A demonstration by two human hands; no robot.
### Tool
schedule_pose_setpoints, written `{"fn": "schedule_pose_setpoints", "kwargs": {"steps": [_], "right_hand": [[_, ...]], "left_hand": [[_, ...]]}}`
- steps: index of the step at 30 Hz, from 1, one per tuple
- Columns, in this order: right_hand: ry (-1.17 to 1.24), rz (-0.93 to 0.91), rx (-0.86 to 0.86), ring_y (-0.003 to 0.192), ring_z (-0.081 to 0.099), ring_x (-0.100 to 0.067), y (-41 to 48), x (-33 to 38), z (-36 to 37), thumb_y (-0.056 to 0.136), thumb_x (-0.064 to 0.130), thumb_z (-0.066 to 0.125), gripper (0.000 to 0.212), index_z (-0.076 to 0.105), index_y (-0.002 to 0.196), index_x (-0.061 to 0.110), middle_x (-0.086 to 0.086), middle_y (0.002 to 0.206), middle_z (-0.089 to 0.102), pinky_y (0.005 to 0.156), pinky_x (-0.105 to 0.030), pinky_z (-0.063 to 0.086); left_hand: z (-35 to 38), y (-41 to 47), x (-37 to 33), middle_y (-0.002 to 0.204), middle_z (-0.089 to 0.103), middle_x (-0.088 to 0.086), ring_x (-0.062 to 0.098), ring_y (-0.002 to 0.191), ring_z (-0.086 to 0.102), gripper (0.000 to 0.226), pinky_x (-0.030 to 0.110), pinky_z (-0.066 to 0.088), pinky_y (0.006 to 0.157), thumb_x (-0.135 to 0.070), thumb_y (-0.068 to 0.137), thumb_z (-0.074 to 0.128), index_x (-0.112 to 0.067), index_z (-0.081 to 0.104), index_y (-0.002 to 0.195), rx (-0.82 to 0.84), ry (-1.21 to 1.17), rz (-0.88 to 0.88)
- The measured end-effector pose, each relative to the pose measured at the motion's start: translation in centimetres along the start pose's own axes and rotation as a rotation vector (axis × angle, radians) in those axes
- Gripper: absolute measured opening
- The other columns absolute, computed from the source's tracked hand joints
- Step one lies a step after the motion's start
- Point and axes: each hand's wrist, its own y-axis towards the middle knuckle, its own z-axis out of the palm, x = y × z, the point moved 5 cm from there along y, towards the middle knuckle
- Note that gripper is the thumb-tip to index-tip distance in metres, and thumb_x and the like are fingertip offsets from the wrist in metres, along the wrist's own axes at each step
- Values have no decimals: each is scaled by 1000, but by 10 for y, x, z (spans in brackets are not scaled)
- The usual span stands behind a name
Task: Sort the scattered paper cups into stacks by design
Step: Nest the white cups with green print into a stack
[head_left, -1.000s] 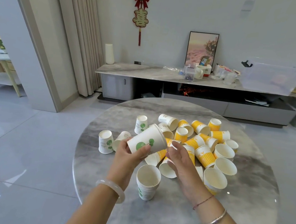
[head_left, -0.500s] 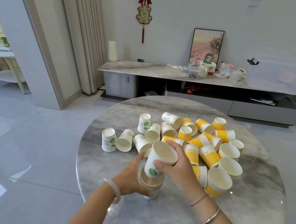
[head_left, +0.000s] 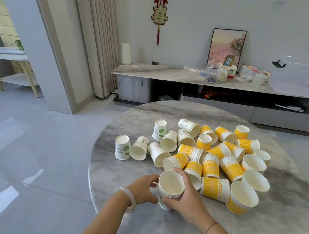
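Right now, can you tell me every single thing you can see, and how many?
Stack of green-leaf cups: one stack, several nested, white with green print, near edge of the table, between both hands.
Loose green-leaf cups: about seven, white and green, left side of the pile, some upside down, some lying down.
Yellow cups: roughly fifteen, yellow-striped and white, right side, mostly tipped over, a few upright.
Round table: one, grey marble.
Low cabinet: one, grey, by the wall, cluttered at the right.
White vase: one, on the cabinet.
Framed picture: one, pink, leaning on the wall.
Red hanging ornament: one, on the wall.
Left hand: one, bracelet, touching the stack.
Right hand: one, gripping the stack.
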Motion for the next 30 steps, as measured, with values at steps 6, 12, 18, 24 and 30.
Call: {"fn": "schedule_pose_setpoints", "kwargs": {"steps": [6,12,18,24,30], "right_hand": [[44,0,-50,109,47,15,1,-2,1,54,33,86,94,28,123,59,29,120,47,87,-12,41],[79,0,-33,107,48,17,4,-3,-1,52,33,85,92,29,119,62,35,117,46,78,3,39],[97,9,-14,103,51,15,8,3,-2,53,29,85,93,29,123,57,27,119,47,80,-4,42],[101,21,-4,110,51,7,4,5,0,57,26,85,92,28,124,53,23,123,47,86,-10,40],[118,-12,10,111,48,15,-3,19,2,57,29,86,92,30,126,50,25,126,46,87,-2,40]], "left_hand": [[-131,-1,35,113,50,10,27,108,49,60,39,39,93,-14,67,77,-11,49,119,-957,-146,-321],[-163,51,61,151,28,7,31,138,25,101,47,26,111,-48,66,75,-26,17,145,-757,136,-441],[-164,82,80,127,50,8,29,111,49,76,39,43,91,-45,67,76,-21,42,130,-494,147,-485],[-184,42,66,93,59,7,30,93,60,49,33,46,74,-34,69,75,-10,55,106,-803,-12,-419],[-154,-23,32,79,61,16,33,80,62,36,40,53,79,-30,72,77,2,60,69,-758,-780,-273]]}}
